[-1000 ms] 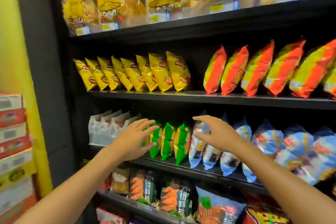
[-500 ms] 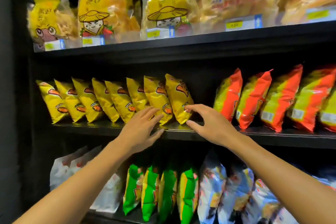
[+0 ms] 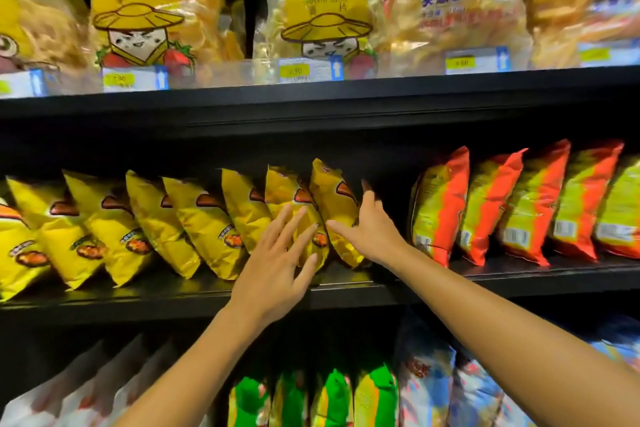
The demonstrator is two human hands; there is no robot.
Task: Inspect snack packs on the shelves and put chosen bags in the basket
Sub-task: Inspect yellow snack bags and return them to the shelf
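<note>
— Reaching for the end yellow bag [image 3: 334, 208], leaning at the middle shelf [image 3: 346, 289] front edge, are we?
— Yes: our right hand [image 3: 372, 230] cups its side, thumb spread; our left hand [image 3: 277, 263] hovers flat-fingered. We grip low, avoiding crushing it.

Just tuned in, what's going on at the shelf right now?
A person is reaching into the middle shelf with both hands. The right hand cups the rightmost yellow snack bag, thumb across its front and fingers behind it. The left hand lies open against the neighbouring yellow bag. Nothing is lifted out yet; no basket shows.
</note>
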